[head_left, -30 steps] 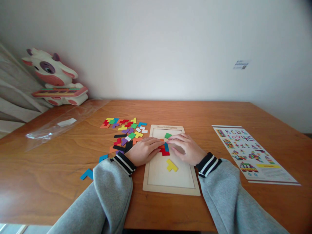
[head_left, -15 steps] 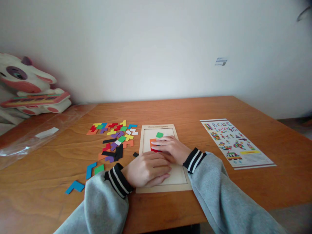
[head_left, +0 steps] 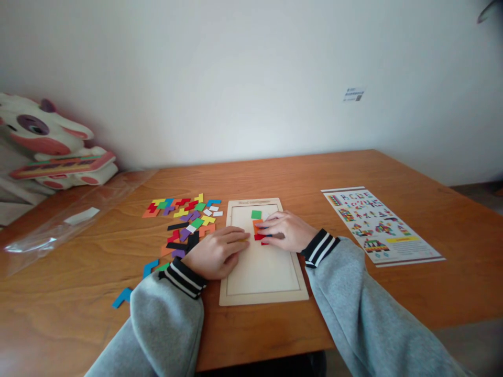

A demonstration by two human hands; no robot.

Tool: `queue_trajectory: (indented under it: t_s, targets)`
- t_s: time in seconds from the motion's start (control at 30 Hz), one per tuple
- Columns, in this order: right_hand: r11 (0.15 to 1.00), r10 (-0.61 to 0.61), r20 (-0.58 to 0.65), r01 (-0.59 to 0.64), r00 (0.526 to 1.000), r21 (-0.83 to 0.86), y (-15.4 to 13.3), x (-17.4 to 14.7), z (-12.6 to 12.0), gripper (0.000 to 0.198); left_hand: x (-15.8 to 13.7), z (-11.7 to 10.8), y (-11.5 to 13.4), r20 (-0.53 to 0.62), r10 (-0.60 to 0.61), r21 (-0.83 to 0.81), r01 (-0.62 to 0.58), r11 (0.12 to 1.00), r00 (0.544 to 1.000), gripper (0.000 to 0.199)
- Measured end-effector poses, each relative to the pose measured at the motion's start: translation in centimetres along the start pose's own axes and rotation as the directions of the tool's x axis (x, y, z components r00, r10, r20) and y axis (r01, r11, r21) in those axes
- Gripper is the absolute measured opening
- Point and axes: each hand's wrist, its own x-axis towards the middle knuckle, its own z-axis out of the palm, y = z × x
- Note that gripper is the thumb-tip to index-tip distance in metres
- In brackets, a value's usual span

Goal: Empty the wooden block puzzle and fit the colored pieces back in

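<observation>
A pale wooden puzzle board (head_left: 261,297) lies in front of me. On its upper part sit a green square piece (head_left: 256,214), an orange piece (head_left: 257,224) below it and a red puzzle piece (head_left: 259,237) lower still. My right hand (head_left: 288,230) is over the orange and red pieces from the right, fingertips and thumb closed on the red one and partly covering both. Over the board's left edge is my left hand (head_left: 217,252), its fingers bent and pressed together. A thin yellowish edge shows at its fingertips, too small to name.
Loose coloured puzzle pieces (head_left: 191,214) spread left of the board, with a blue piece (head_left: 122,297) nearer me. A printed pattern sheet (head_left: 383,225) lies right. At the left are a clear plastic bag (head_left: 51,235) and a cow-shaped toy keyboard (head_left: 65,162).
My left hand has moved left and slightly up, uncovering the board's middle. My right hand has shifted a little right, and the orange and red pieces sit farther right under its fingers.
</observation>
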Motion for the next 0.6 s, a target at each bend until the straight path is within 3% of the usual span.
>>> queue_trajectory:
  t_s: [0.13,0.3,0.6]
  targets:
    - [0.999,0.026,-0.01,-0.025,1.0,0.024,0.02,-0.11,0.05,0.025,-0.09,0.21,-0.33,0.006,-0.089,0.0,0.089,0.996,0.996,0.048]
    - [0.999,0.024,-0.003,-0.024,1.0,0.033,-0.05,-0.06,-0.01,0.025,0.28,0.17,0.11,-0.003,-0.191,0.013,0.191,0.982,0.982,0.043]
    - [0.998,0.029,-0.014,-0.028,0.999,0.058,0.02,0.08,0.24,0.029,0.23,0.94,-0.44,-0.053,-0.174,0.011,0.174,0.985,0.983,0.024]
